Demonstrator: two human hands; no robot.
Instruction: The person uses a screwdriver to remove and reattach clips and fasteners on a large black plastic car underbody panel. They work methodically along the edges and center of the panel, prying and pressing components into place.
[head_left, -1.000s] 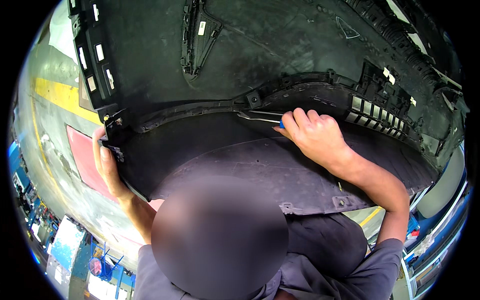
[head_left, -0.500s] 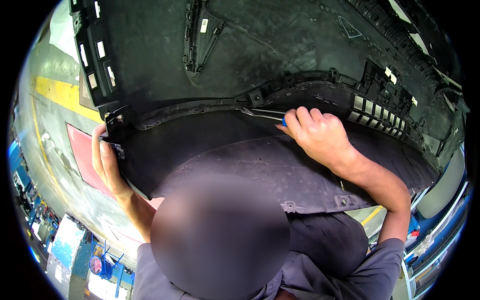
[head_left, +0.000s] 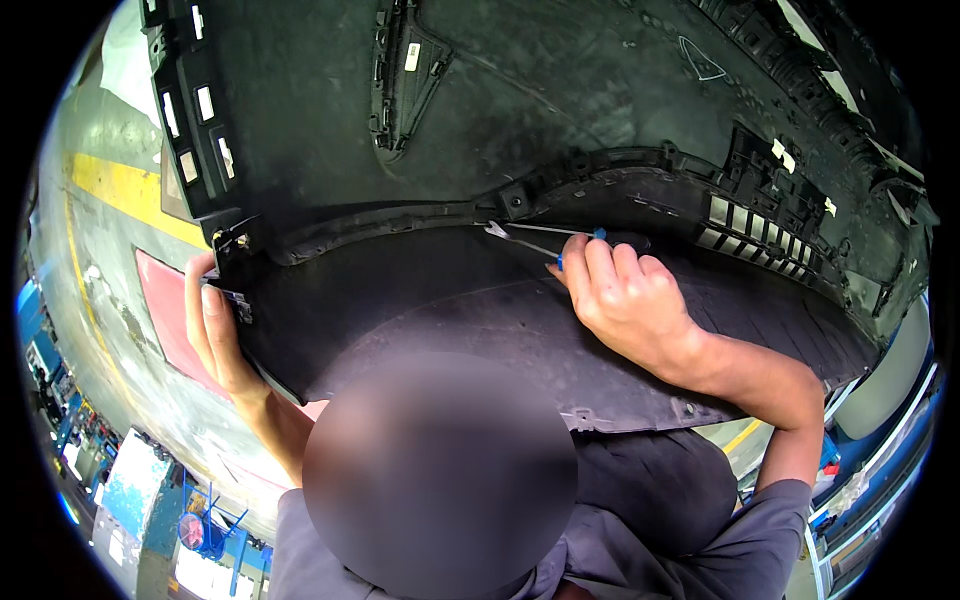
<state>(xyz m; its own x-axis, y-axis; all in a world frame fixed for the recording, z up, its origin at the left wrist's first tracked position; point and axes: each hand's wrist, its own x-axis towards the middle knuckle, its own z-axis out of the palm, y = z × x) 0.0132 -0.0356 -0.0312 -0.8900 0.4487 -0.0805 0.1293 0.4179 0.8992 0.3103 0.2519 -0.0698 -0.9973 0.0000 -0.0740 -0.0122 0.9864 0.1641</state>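
A large black moulded plastic panel (head_left: pixel 330 130), looking like a car bumper cover, fills the view before me with its inner side showing. My left hand (head_left: pixel 213 330) grips its left edge, thumb on the near side; some fingers are hidden behind. My right hand (head_left: pixel 630 305) is closed round the blue handle of a fork-tipped pry tool (head_left: pixel 530 245). The metal fork points left, just below the curved seam and apart from it. Above this hand, a second thin-shafted tool (head_left: pixel 600 234) with a blue and dark handle lies with its tip at the seam.
A ribbed trim strip (head_left: pixel 620 160) with clips curves along the seam. A slotted bracket (head_left: pixel 185 110) runs up the panel's left side. On the floor at left are a yellow stripe (head_left: pixel 130 195) and a pink patch (head_left: pixel 175 310). Blue racks (head_left: pixel 870 480) stand at right.
My right hand has moved slightly down and left, and the fork tip has come away from the seam. The second tool's handle now shows above my hand. My left hand stays put.
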